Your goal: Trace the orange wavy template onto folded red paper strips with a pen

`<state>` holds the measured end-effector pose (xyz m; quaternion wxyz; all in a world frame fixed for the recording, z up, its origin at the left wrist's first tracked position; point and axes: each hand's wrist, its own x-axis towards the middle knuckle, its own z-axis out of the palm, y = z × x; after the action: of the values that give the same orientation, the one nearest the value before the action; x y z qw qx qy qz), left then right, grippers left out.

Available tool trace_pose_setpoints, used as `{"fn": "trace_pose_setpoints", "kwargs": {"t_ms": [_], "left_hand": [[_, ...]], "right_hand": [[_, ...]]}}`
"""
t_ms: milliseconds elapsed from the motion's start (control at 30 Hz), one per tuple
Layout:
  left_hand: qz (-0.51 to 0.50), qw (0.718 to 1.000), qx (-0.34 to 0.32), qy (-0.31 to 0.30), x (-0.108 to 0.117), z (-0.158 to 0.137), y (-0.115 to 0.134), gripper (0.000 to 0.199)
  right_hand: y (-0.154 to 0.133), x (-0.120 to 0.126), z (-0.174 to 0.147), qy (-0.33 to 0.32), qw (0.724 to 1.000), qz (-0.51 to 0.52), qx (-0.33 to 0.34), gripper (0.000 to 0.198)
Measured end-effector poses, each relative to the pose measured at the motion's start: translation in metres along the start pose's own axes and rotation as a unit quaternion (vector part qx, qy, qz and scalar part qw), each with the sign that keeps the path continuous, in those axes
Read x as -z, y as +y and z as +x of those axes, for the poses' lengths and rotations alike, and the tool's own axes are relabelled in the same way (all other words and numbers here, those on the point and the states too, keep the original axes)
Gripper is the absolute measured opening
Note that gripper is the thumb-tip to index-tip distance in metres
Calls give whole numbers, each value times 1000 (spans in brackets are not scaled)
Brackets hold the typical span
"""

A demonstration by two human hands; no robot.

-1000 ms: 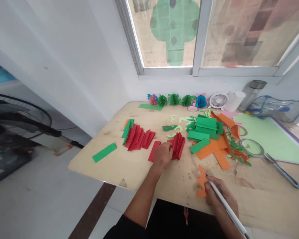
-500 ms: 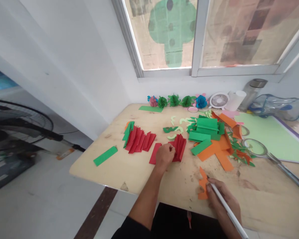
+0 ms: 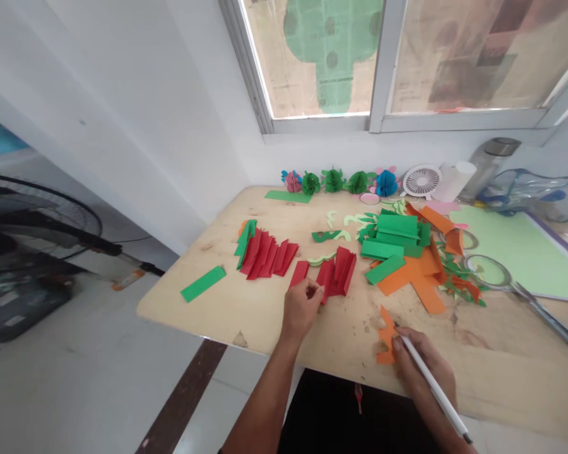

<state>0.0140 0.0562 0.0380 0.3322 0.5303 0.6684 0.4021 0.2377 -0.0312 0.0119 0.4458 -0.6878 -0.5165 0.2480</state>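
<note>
My left hand (image 3: 303, 307) has its fingers curled into a pinch beside the folded red paper pieces (image 3: 344, 270). The fingertips meet the lower left of that group, and what they hold, if anything, is hidden. A separate red strip (image 3: 299, 272) lies just behind the hand. My right hand (image 3: 423, 359) is closed around a white pen (image 3: 433, 383), its dark tip pointing at an orange paper cutout (image 3: 386, 337). The cutout has a jagged left edge and lies under the fingertips near the front of the table.
More folded red paper (image 3: 267, 253) and a green strip (image 3: 202, 284) lie to the left. Green folded strips (image 3: 392, 233) rest on orange paper (image 3: 426, 293). Scissors (image 3: 544, 312), tape rolls (image 3: 487, 271), paper flowers (image 3: 334, 180) and a small fan (image 3: 421, 181) are farther off.
My left hand has shifted left, off the folded red paper, uncovering more of that group. My right hand stays at the orange cutout with the pen. The view has tilted slightly down.
</note>
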Motion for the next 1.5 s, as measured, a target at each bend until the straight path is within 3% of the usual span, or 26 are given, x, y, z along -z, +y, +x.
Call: {"fn": "trace_pose_setpoints", "kwargs": {"t_ms": [300,467,633,900,1100,1500], "left_hand": [[-149,987,62,-26,5,-52,-7,31],[-129,990,50,-36,-4,-79,-1,26],[-51,993,2,-109,-13,-95,2,26],[-66,994,-3,-90,-8,-72,-3,19],[-75,989,1,-126,-18,-49,-1,16],[-107,979,25,-171,-25,-36,-4,13]], "right_hand": [[-3,3,0,-14,1000,-20,-10,36],[-3,3,-1,-13,1000,-18,-20,36],[-2,3,-2,-18,999,-4,-30,40],[-13,3,-1,-30,998,34,-41,39],[-26,-7,4,-78,996,35,-19,31],[-13,-29,10,-114,993,25,27,27]]}}
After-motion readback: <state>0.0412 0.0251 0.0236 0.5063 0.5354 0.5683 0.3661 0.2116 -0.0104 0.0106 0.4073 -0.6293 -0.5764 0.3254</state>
